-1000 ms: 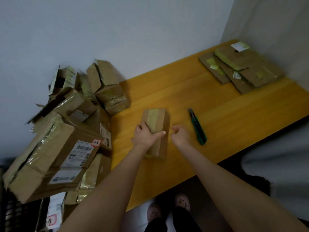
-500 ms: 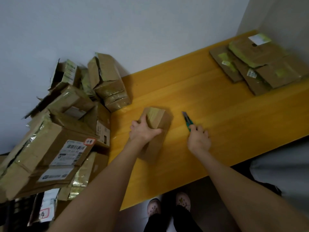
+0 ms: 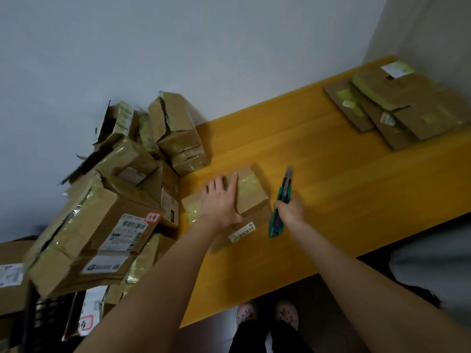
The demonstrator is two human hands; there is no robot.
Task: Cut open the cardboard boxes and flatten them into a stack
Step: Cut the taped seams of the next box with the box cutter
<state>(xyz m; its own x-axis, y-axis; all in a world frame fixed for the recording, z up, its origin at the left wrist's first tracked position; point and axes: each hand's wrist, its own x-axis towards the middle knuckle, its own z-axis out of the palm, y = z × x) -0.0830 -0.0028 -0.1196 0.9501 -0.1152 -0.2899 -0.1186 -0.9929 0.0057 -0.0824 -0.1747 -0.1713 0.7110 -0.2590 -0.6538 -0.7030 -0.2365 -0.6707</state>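
table [image 3: 331,159]: smooth glossy wood | small box [image 3: 251,193]: matt cardboard, shiny tape | knife [image 3: 280,205]: green plastic

Left hand [image 3: 220,202] on seemingly taped box [image 3: 251,197].

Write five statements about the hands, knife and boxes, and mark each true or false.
1. The right hand grips the knife. True.
2. The left hand holds a second knife. False: it rests on the small box.
3. A flattened stack lies at the table's far right. True.
4. The blade is cutting into the small box. False: it points over bare table, beside the box.
5. The box pile sits right of the table. False: it is on the left.
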